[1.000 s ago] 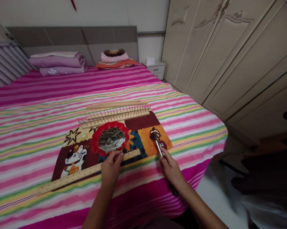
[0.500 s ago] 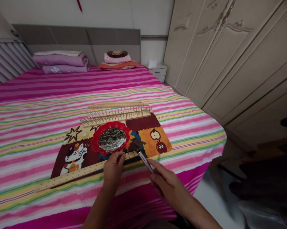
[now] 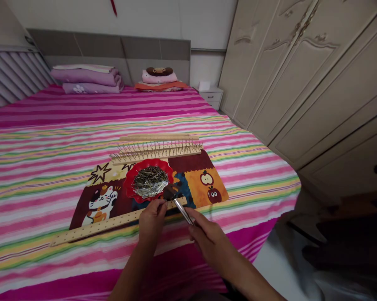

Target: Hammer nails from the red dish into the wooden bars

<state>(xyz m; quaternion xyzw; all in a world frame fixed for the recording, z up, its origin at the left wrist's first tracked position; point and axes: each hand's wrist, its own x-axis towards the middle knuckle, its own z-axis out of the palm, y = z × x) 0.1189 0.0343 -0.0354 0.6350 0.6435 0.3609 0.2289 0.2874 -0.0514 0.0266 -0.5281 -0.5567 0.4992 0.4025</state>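
Note:
My right hand [image 3: 209, 234] is wrapped round the silver handle of a hammer [image 3: 183, 212]; its dark head is smeared by motion above the wooden strip. My left hand [image 3: 152, 219] pinches close to the far side of this long pale strip [image 3: 113, 222], which has rows of small holes. What its fingertips hold is too small to make out, perhaps a nail. Just beyond them stands a red scalloped bowl [image 3: 129, 193] full of loose nails [image 3: 150, 180]. The strip lies slanted across the front of a patterned mat [image 3: 191, 177].
Behind the bowl, wooden strips studded with upright nails [image 3: 157, 151] lie side by side, with plain strips [image 3: 160, 137] beyond. The mat rests on a striped bed cover [image 3: 254, 167]. Folded bedding [image 3: 91, 79] is at the headboard, and a wardrobe [image 3: 288, 83] stands on the right.
The hammer and my right hand have moved a little to the left, closer to my left hand. My left hand keeps its pinch at the strip. The whole view has shifted slightly.

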